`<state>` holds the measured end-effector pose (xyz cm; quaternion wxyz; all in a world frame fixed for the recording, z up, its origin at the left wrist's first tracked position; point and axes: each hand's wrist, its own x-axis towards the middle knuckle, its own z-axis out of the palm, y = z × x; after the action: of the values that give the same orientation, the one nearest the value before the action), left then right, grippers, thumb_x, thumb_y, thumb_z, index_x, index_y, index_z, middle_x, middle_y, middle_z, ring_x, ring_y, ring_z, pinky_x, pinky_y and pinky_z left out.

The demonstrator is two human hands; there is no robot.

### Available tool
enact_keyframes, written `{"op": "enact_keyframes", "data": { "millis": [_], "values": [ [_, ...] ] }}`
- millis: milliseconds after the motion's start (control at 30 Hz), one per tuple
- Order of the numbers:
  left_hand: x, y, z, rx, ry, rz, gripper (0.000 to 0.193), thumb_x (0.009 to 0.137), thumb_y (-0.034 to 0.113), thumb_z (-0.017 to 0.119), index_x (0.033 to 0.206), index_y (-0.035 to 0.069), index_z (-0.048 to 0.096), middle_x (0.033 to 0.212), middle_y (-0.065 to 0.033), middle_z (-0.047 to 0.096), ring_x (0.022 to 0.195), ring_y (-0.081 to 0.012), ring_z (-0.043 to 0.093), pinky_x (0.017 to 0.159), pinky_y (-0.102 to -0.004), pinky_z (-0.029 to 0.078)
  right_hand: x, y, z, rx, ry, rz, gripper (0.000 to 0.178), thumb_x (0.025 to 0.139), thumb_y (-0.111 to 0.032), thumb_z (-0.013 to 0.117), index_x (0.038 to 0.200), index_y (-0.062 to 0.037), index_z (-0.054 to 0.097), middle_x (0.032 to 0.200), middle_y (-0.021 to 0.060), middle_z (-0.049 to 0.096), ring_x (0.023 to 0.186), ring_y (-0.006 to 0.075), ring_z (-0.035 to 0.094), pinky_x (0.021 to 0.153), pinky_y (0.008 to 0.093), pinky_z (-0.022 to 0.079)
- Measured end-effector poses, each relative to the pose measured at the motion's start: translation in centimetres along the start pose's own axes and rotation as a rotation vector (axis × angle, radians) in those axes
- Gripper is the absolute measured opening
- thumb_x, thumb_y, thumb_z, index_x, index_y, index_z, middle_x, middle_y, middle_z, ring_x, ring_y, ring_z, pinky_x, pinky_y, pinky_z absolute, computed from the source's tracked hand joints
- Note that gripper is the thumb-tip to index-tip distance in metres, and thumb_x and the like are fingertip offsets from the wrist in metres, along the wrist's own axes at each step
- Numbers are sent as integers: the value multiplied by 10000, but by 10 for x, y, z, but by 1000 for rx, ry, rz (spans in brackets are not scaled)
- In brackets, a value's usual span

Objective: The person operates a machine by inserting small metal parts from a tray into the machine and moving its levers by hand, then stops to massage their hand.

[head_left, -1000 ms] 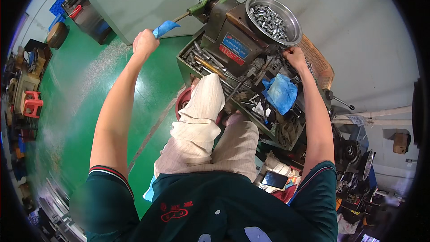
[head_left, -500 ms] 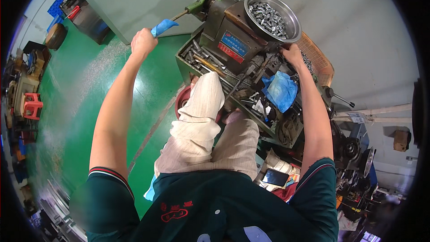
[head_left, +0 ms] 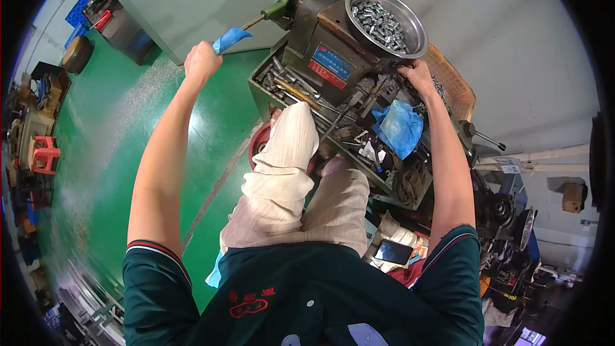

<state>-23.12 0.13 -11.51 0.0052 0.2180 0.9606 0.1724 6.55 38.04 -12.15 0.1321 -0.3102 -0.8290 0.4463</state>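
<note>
A small green-and-grey bench lathe (head_left: 320, 32) stands ahead of me. My left hand (head_left: 203, 61) is closed round its lever handle (head_left: 232, 40), which is wrapped in blue material. Far to the right, my right hand (head_left: 416, 75) reaches in at the machine's working end, just below a steel bowl (head_left: 419, 29) heaped with small metal parts (head_left: 381, 25). Its fingertips are bent and partly hidden against the dark machine, so what they hold cannot be made out. A crumpled blue cloth or glove (head_left: 398, 129) lies on the machine bed beside my right wrist.
A tray of metal rods and tools (head_left: 291, 86) runs along the machine's near side. Behind my right hand stands an orange plastic basket (head_left: 458, 83) with more metal parts. A phone (head_left: 393, 252) lies by my right thigh. A red stool (head_left: 45, 155) stands far left.
The whole view has shifted very slightly. My left hand stays on the lever and my right hand stays at the machine; neither has clearly moved.
</note>
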Motion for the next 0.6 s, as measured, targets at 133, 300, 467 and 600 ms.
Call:
{"op": "enact_keyframes", "data": {
  "millis": [133, 300, 467, 600],
  "values": [
    [0, -3, 1, 11, -3, -11, 223, 692, 161, 581, 901, 110, 638, 861, -146, 628, 836, -316, 597, 741, -405, 472, -4, -10, 4, 30, -1, -2, 225, 656, -15, 616, 876, 29, 600, 810, 59, 615, 727, 120, 556, 682, 247, 448],
    [-12, 6, 3, -21, -11, -18, 237, 687, 173, 603, 909, 97, 632, 871, -156, 625, 833, -316, 598, 738, -410, 474, -5, -11, 3, 42, -5, -5, 231, 651, 2, 612, 880, 30, 591, 810, 52, 610, 722, 119, 554, 679, 243, 448],
    [-58, 40, 15, -105, 8, 79, 320, 676, 181, 624, 976, 74, 593, 834, -178, 620, 819, -323, 598, 727, -420, 479, -4, -12, 4, 39, -16, -26, 242, 646, 14, 612, 886, 32, 586, 815, 55, 611, 724, 123, 559, 676, 244, 453],
    [-63, 48, 10, -138, 30, 47, 313, 674, 165, 619, 969, 67, 585, 829, -181, 619, 810, -330, 597, 718, -424, 478, 0, -4, 3, 91, -30, -43, 244, 643, 22, 612, 886, 33, 583, 820, 58, 611, 732, 123, 560, 676, 247, 455]
  ]
}}
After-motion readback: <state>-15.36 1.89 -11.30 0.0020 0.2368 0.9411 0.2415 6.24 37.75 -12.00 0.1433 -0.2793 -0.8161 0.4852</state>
